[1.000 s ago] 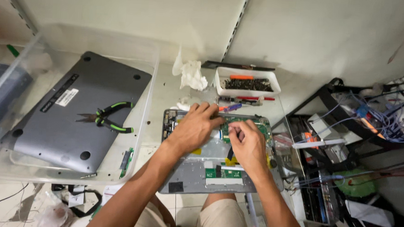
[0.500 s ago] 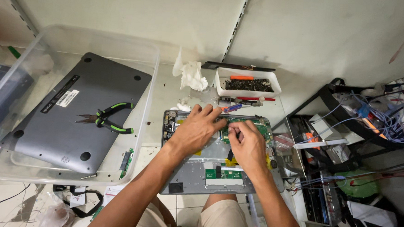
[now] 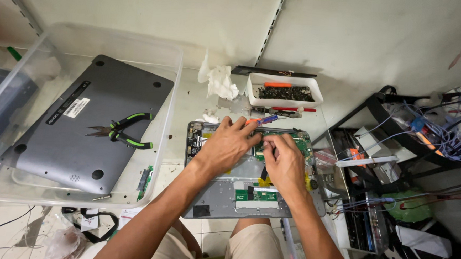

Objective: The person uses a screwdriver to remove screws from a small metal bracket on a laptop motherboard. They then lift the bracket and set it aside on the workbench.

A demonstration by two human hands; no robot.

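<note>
Left hand (image 3: 228, 145) lay flat, fingers spread, on opened laptop chassis (image 3: 221, 197); right hand (image 3: 284, 161) fingers pinched together over green circuit board (image 3: 299, 144), object unclear.

A clear bin (image 3: 172, 89) crowds my left, a wire rack (image 3: 387, 153) my right, a white tray (image 3: 284, 101) ahead; bare table (image 3: 190, 103) lies between.

I see pliers (image 3: 121, 131) lying on the laptop cover (image 3: 91, 122) inside the bin (image 3: 160, 157). Right of it sits the opened laptop (image 3: 221, 197), with the screw tray (image 3: 285, 91) behind.

We see both hands, left hand (image 3: 228, 145) and right hand (image 3: 284, 161), on the opened laptop (image 3: 222, 195), right of the clear bin (image 3: 170, 79).
</note>
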